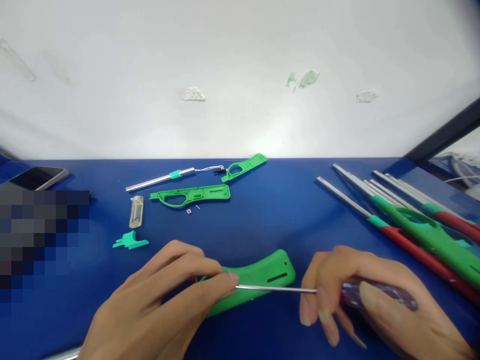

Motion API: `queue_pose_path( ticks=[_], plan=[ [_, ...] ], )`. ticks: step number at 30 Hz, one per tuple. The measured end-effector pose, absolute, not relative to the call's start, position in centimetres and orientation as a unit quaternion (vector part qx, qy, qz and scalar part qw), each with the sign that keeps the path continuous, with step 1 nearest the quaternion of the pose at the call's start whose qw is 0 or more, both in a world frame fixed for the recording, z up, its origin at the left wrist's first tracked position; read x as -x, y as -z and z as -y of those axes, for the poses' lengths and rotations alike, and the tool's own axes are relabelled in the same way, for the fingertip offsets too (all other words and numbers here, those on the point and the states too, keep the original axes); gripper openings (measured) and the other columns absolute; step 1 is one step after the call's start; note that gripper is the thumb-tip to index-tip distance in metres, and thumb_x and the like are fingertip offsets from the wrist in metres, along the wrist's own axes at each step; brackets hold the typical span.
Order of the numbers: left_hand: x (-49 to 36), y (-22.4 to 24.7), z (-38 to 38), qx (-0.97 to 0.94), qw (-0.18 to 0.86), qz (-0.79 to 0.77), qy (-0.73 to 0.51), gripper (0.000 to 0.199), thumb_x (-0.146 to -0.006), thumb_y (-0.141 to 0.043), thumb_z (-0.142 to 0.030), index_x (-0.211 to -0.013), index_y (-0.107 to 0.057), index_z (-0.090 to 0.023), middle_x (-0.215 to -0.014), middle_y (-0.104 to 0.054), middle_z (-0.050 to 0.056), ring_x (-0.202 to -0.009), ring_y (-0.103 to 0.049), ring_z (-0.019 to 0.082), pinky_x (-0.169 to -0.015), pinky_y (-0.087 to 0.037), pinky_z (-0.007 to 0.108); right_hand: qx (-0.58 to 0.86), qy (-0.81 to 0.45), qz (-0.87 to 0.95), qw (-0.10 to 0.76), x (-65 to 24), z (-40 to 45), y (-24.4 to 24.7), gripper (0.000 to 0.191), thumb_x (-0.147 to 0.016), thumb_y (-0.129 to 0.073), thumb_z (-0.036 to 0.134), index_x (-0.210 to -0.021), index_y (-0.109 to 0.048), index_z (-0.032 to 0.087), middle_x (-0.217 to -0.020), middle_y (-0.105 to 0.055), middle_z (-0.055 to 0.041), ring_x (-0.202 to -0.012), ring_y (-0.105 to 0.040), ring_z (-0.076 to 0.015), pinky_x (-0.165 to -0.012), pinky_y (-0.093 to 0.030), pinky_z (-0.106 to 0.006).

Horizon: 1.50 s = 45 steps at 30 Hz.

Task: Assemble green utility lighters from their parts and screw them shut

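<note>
Your left grip [161, 300] is closed around the green lighter handle [260, 272] at six o'clock; your right grip [390, 272] curls about the screwdriver [277, 288] toward five. Unscrewing or prying seems in hand; next likely calls for steady alignment.

Possibly a phone [41, 176] on blue tabletop [277, 220]

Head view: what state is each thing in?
Screwdriver, held in right hand, tip hidden at left hand
Nearest green casing, outer side up
Green shell halves, separated, insides showing
Silver tube, lying, wires attached
Clear cartridge, loose
Teal piece, loose
Phone, screen dark
Stick lighters, overlapping
</note>
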State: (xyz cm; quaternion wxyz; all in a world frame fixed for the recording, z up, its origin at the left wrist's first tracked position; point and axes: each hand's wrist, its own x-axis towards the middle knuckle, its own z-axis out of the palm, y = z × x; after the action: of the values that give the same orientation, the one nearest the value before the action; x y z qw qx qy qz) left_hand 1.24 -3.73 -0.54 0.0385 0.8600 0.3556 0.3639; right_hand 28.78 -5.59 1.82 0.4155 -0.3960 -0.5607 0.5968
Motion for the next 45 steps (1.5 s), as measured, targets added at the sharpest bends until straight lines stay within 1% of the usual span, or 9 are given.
queue_pose_path(
  ticks=[9, 14, 21, 25, 28, 33, 38, 41, 45],
  plan=[
    [-1.0, 0.6, 4.0, -0.854, 0.05, -0.365, -0.369, 0.036, -0.101, -0.048, -0.008, -0.108, -0.073, -0.033, -0.098, -0.074, -0.006, -0.093, -0.067, 0.01, -0.084, -0.055, 0.017, 0.406, -0.599, 0.549, 0.418, -28.7, 5.6, -1.9, 0.032, -0.099, -0.064, 0.054, -0.09, -0.079, 0.026, -0.083, -0.075, -0.007, -0.061, -0.062, -0.0146, -0.047, -0.04, -0.026],
    [-1.1, 0.4, 3.9, -0.855, 0.055, -0.358, -0.371, 0.036, -0.101, -0.048, -0.007, -0.109, -0.072, -0.032, -0.098, -0.074, -0.006, -0.092, -0.068, 0.009, -0.083, -0.056, 0.015, 0.404, -0.601, 0.577, 0.378, -29.1, 5.4, -1.6, 0.037, -0.101, -0.059, 0.053, -0.092, -0.077, 0.022, -0.084, -0.075, -0.0096, -0.059, -0.062, -0.0141, -0.046, -0.042, -0.024],
    [-1.0, 0.1, 3.9, -0.853, 0.067, -0.359, -0.373, 0.035, -0.1, -0.05, -0.006, -0.111, -0.072, -0.031, -0.099, -0.074, -0.005, -0.093, -0.069, 0.01, -0.084, -0.057, 0.017, 0.396, -0.625, 0.563, 0.368, -29.1, 5.5, -0.9, 0.02, -0.101, -0.063, 0.047, -0.1, -0.065, 0.027, -0.089, -0.075, -0.0048, -0.063, -0.064, -0.0112, -0.048, -0.042, -0.019],
    [-1.0, 0.3, 3.8, -0.858, 0.067, -0.349, -0.37, 0.031, -0.101, -0.052, -0.009, -0.115, -0.071, -0.03, -0.101, -0.074, -0.004, -0.093, -0.069, 0.011, -0.085, -0.058, 0.019, 0.391, -0.637, 0.536, 0.393, -28.5, 5.6, -1.3, 0.028, -0.099, -0.065, 0.049, -0.093, -0.053, 0.025, -0.085, -0.075, -0.0045, -0.058, -0.06, -0.0104, -0.047, -0.042, -0.018],
    [-1.1, 0.4, 3.7, -0.86, 0.051, -0.353, -0.366, 0.031, -0.101, -0.054, -0.009, -0.115, -0.071, -0.03, -0.1, -0.074, -0.005, -0.092, -0.069, 0.01, -0.087, -0.057, 0.018, 0.433, -0.63, 0.514, 0.39, -28.2, 5.6, -1.7, 0.038, -0.095, -0.068, 0.056, -0.088, -0.048, 0.025, -0.078, -0.073, -0.0026, -0.057, -0.057, -0.01, -0.051, -0.047, -0.02],
    [-1.1, 0.5, 4.0, -0.858, 0.044, -0.354, -0.37, 0.029, -0.1, -0.056, -0.011, -0.117, -0.071, -0.029, -0.099, -0.074, -0.005, -0.09, -0.068, 0.011, -0.086, -0.057, 0.018, 0.453, -0.613, 0.534, 0.366, -28.3, 5.5, -1.7, 0.04, -0.096, -0.066, 0.058, -0.086, -0.047, 0.024, -0.067, -0.066, 0.0005, -0.051, -0.05, -0.0084, -0.047, -0.042, -0.019],
    [-1.3, 0.4, 4.0, -0.855, 0.026, -0.354, -0.378, 0.032, -0.098, -0.056, -0.006, -0.115, -0.071, -0.028, -0.096, -0.074, -0.004, -0.086, -0.068, 0.011, -0.081, -0.057, 0.02, 0.468, -0.587, 0.548, 0.368, -28.4, 5.4, -1.7, 0.038, -0.096, -0.066, 0.056, -0.086, -0.048, 0.025, -0.067, -0.069, -0.0004, -0.049, -0.052, -0.0097, -0.046, -0.042, -0.021],
    [-1.5, 0.5, 3.9, -0.852, 0.014, -0.359, -0.38, 0.032, -0.099, -0.055, -0.006, -0.114, -0.071, -0.029, -0.096, -0.074, -0.005, -0.087, -0.067, 0.01, -0.083, -0.057, 0.019, 0.499, -0.589, 0.532, 0.348, -28.2, 5.3, -1.9, 0.04, -0.095, -0.064, 0.061, -0.09, -0.047, 0.025, -0.066, -0.072, -0.0015, -0.047, -0.053, -0.0105, -0.048, -0.042, -0.023],
    [-1.4, 0.8, 4.1, -0.851, 0.005, -0.365, -0.378, 0.035, -0.101, -0.052, -0.006, -0.114, -0.072, -0.031, -0.099, -0.073, -0.006, -0.087, -0.066, 0.009, -0.086, -0.055, 0.018, 0.531, -0.595, 0.499, 0.339, -27.8, 5.3, -2.0, 0.047, -0.091, -0.064, 0.069, -0.09, -0.047, 0.026, -0.06, -0.07, 0.0005, -0.044, -0.05, -0.0102, -0.046, -0.035, -0.022]
  ],
)
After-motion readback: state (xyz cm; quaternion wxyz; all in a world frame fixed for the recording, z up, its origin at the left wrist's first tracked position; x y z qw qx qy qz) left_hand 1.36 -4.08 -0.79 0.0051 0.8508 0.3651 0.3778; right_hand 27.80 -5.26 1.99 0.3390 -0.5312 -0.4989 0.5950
